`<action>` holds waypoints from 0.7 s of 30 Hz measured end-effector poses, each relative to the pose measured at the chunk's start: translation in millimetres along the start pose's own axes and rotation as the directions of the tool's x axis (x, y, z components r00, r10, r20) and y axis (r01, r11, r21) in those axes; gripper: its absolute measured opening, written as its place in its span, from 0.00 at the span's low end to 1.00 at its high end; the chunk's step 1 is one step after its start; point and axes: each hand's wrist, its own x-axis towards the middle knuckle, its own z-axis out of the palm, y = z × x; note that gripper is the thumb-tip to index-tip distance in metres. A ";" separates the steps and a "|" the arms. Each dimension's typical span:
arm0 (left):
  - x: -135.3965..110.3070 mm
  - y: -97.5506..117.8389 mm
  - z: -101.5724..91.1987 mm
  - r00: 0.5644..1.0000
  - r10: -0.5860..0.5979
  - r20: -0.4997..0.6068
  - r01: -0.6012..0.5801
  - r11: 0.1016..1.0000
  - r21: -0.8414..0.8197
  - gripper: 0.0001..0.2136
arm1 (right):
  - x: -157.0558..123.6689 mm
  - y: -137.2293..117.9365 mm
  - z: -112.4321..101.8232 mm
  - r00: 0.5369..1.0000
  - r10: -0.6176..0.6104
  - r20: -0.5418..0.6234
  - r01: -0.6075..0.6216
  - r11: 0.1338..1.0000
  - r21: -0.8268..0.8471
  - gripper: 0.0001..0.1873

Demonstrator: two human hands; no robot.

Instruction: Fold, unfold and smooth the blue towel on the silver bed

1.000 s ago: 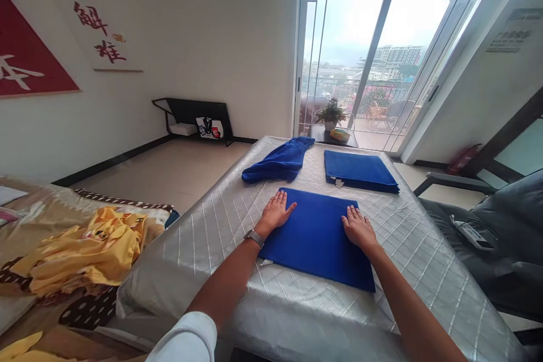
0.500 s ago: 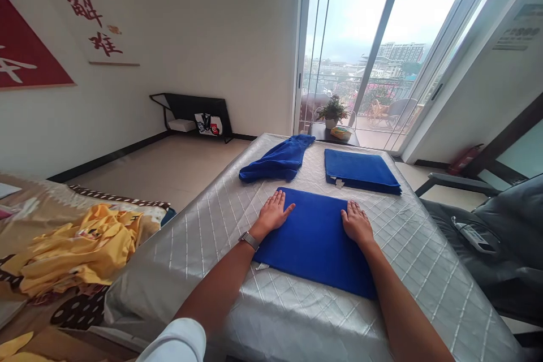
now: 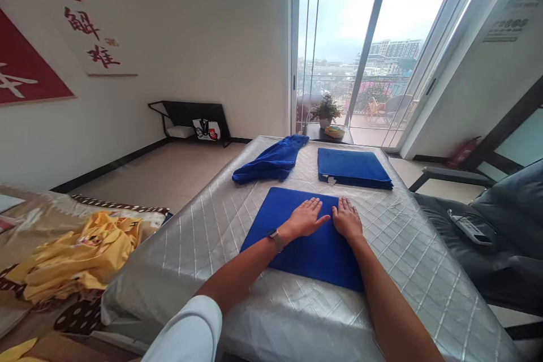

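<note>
A folded blue cloth (image 3: 314,263) lies flat as a rectangle on a silver quilted table cover (image 3: 203,226). My left hand (image 3: 304,218) rests palm down on the cloth's right half, fingers stretched out and thumb apart. At the cloth's right edge, my right hand (image 3: 348,218) lies flat with its fingers extended. Neither hand grips anything. Behind them to the right is a stack of folded blue cloth (image 3: 354,165) with a white tag at its near edge. A crumpled blue cloth (image 3: 271,159) lies behind to the left.
Yellow clothing (image 3: 91,251) is heaped on a surface at the left. At the right stands a dark armchair (image 3: 509,237) with a power strip (image 3: 469,227) on its seat. A potted plant (image 3: 326,110) stands beyond the far end, before the glass sliding door (image 3: 339,28).
My left hand has slid right across the folded cloth from its left edge, toward my right hand. My right hand stays at the right edge. The view has shifted slightly.
</note>
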 end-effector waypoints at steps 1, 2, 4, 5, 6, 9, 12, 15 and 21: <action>10.8 15.3 3.4 0.999 0.042 0.004 -0.042 0.999 -0.005 0.38 | -0.8 0.7 0.0 1.000 -0.007 -0.004 0.007 1.000 -0.011 0.35; 21.9 29.0 7.0 0.997 0.073 0.008 -0.073 0.997 -0.014 0.37 | -1.7 1.5 0.0 1.000 -0.019 -0.005 0.019 1.000 -0.024 0.35; 42.5 49.6 14.1 0.995 0.096 0.006 -0.095 0.995 -0.043 0.35 | -3.5 3.4 0.3 0.999 -0.041 0.001 0.041 0.998 -0.048 0.34; 50.8 56.0 17.5 0.996 0.087 0.002 -0.086 0.994 -0.060 0.35 | -4.1 4.3 0.6 0.999 -0.046 0.006 0.046 0.997 -0.056 0.33; 57.2 59.7 20.8 0.997 0.072 -0.005 -0.072 0.994 -0.077 0.34 | -4.3 4.9 1.0 0.999 -0.049 0.010 0.049 0.997 -0.060 0.33; 63.2 55.8 28.7 1.000 0.014 -0.015 -0.016 0.995 -0.104 0.34 | -2.4 5.0 2.6 0.999 -0.041 0.009 0.041 0.998 -0.051 0.33; 54.5 33.7 30.7 0.999 -0.050 -0.020 0.048 0.996 -0.079 0.35 | 0.6 2.8 3.6 1.000 -0.020 0.010 0.021 1.000 -0.023 0.35; 40.4 -0.4 24.2 0.986 -0.161 -0.031 0.160 0.986 -0.040 0.38 | 1.9 0.9 2.9 1.000 0.000 0.011 0.000 1.000 0.009 0.36; 8.0 -77.8 3.5 0.916 -0.399 -0.022 0.400 0.917 0.008 0.39 | 0.8 0.5 0.2 1.000 0.003 0.023 -0.003 1.000 0.025 0.36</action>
